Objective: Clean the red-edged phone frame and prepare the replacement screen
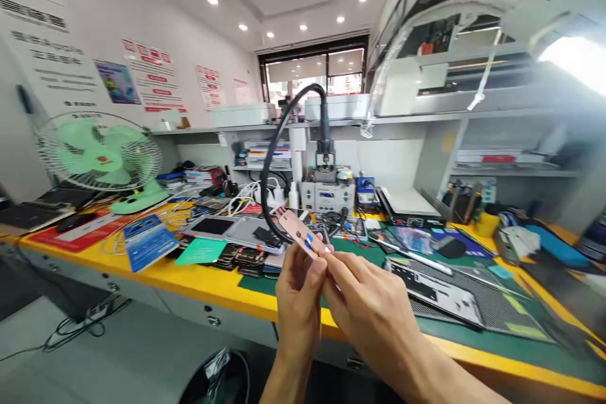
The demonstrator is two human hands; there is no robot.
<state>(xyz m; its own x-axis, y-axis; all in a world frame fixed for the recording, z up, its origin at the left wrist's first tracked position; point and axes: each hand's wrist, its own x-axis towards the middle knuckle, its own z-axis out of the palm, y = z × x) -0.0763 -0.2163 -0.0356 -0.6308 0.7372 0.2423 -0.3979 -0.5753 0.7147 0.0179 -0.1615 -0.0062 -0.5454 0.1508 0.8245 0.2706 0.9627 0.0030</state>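
My left hand (298, 297) is closed around the lower end of a thin, pink, phone-shaped panel (294, 227), held tilted above the front of the bench. The panel has a small blue tab (308, 241) and dark cut-outs on its face; its exact kind is unclear. My right hand (372, 297) has its thumb and fingers pinched at the panel's near edge, beside the left thumb. Whatever lies between those fingertips is hidden. Just behind the panel curves a black flexible hose (267, 170). To the right, a white-and-black phone housing (440, 293) lies on a dark mesh mat.
The yellow-edged bench (227, 290) carries stacked phone parts (241, 259), a teal card (201, 251), a blue booklet (149, 243) and a green fan (101, 151). A white pen-like tool (426, 259) lies at right. Below stands a black bin (247, 372).
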